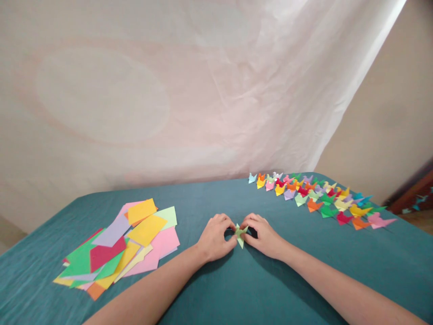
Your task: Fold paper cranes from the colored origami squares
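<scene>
A small light-green folded paper piece [240, 234] sits between my two hands, just above the teal tablecloth [237, 289]. My left hand [215, 237] pinches its left side with curled fingers. My right hand [262, 234] pinches its right side the same way. Part of the paper is hidden behind my fingers.
A loose pile of coloured paper squares [118, 243] lies to the left. Several folded paper birds [318, 196] in many colours stand in rows at the far right. A creased white sheet [169, 90] hangs behind the table. A dark wooden piece [414, 192] shows at the right edge.
</scene>
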A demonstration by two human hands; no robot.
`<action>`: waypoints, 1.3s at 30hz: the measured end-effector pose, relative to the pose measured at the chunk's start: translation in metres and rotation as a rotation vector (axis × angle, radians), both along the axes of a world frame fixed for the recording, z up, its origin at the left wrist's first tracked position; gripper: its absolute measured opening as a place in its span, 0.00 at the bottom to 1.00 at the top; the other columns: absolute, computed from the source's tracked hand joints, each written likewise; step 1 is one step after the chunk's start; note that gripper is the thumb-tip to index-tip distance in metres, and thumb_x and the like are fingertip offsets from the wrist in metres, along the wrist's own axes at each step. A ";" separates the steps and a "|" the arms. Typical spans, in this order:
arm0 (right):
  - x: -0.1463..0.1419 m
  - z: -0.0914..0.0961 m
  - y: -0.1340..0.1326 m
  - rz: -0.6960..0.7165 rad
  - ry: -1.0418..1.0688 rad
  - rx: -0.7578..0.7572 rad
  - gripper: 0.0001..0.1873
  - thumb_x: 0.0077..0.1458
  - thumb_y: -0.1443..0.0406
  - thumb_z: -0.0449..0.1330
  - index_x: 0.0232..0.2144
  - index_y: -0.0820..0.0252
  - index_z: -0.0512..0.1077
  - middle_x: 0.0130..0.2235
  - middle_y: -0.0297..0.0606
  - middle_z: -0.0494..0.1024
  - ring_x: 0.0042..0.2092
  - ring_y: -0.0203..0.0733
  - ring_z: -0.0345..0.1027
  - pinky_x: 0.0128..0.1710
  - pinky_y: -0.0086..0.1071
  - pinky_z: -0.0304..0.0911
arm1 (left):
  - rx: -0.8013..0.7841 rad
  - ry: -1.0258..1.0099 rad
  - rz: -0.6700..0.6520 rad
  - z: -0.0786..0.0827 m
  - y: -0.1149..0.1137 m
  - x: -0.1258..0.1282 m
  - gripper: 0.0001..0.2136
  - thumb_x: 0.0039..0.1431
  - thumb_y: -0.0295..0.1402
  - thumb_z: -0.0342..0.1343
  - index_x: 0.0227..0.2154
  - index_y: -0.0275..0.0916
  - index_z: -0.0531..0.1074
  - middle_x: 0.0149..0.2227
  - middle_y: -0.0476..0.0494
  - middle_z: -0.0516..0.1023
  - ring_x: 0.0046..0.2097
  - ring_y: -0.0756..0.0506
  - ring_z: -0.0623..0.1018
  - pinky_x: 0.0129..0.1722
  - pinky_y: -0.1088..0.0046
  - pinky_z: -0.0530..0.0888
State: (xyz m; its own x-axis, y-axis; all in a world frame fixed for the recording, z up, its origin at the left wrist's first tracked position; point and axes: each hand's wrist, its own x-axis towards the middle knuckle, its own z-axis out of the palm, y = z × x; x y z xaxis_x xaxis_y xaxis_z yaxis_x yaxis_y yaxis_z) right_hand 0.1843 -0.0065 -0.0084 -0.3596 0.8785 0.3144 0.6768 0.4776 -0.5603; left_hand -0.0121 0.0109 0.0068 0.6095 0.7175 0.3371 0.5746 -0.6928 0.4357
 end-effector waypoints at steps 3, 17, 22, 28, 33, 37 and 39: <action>-0.002 0.001 0.000 -0.021 -0.035 -0.001 0.06 0.50 0.67 0.58 0.33 0.55 0.71 0.37 0.35 0.70 0.41 0.42 0.63 0.42 0.36 0.56 | 0.012 0.005 0.009 -0.002 0.000 0.000 0.05 0.51 0.32 0.54 0.32 0.40 0.70 0.36 0.45 0.70 0.41 0.44 0.68 0.42 0.67 0.64; 0.005 0.016 -0.007 0.086 -0.066 -0.127 0.22 0.41 0.57 0.67 0.39 0.54 0.68 0.43 0.36 0.67 0.45 0.45 0.61 0.45 0.38 0.56 | 0.000 0.011 0.015 0.000 0.000 0.000 0.06 0.49 0.30 0.54 0.32 0.40 0.69 0.37 0.46 0.69 0.41 0.44 0.67 0.42 0.67 0.64; 0.009 0.016 -0.006 0.114 -0.014 -0.141 0.26 0.38 0.53 0.68 0.40 0.55 0.69 0.43 0.37 0.67 0.46 0.46 0.61 0.46 0.38 0.56 | -0.037 -0.008 0.026 -0.002 0.003 -0.003 0.10 0.44 0.24 0.51 0.32 0.39 0.66 0.36 0.46 0.69 0.39 0.44 0.67 0.40 0.68 0.64; 0.005 0.007 -0.002 0.043 0.068 -0.060 0.12 0.47 0.60 0.63 0.37 0.56 0.71 0.39 0.37 0.70 0.43 0.43 0.64 0.45 0.37 0.57 | -0.076 -0.037 0.050 -0.003 0.006 -0.002 0.12 0.42 0.21 0.46 0.32 0.39 0.65 0.35 0.46 0.69 0.40 0.44 0.67 0.41 0.68 0.65; 0.001 0.000 0.001 -0.008 0.123 0.002 0.05 0.47 0.66 0.63 0.30 0.57 0.73 0.35 0.35 0.72 0.40 0.41 0.65 0.44 0.36 0.58 | -0.074 -0.048 0.042 -0.004 0.008 -0.002 0.11 0.45 0.21 0.45 0.32 0.38 0.66 0.35 0.45 0.70 0.40 0.44 0.68 0.42 0.67 0.65; 0.005 0.001 0.001 -0.028 0.166 0.010 0.01 0.49 0.68 0.60 0.27 0.59 0.72 0.34 0.34 0.72 0.38 0.38 0.66 0.42 0.32 0.60 | -0.065 -0.054 0.005 -0.004 0.011 -0.003 0.10 0.51 0.22 0.43 0.32 0.38 0.67 0.35 0.45 0.70 0.40 0.45 0.68 0.43 0.67 0.65; 0.013 0.004 -0.002 -0.053 0.176 0.011 0.02 0.51 0.68 0.59 0.28 0.59 0.72 0.34 0.35 0.72 0.36 0.36 0.67 0.39 0.29 0.62 | -0.062 -0.054 -0.005 -0.003 0.013 -0.004 0.10 0.53 0.23 0.43 0.32 0.38 0.68 0.35 0.45 0.70 0.40 0.44 0.68 0.43 0.67 0.65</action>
State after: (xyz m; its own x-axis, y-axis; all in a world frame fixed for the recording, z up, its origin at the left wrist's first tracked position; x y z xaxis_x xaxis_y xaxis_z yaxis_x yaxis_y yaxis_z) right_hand 0.1968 -0.0089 -0.0046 -0.2520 0.8909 0.3778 0.5929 0.4507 -0.6673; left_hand -0.0156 0.0235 0.0039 0.5954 0.7349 0.3246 0.5452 -0.6663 0.5087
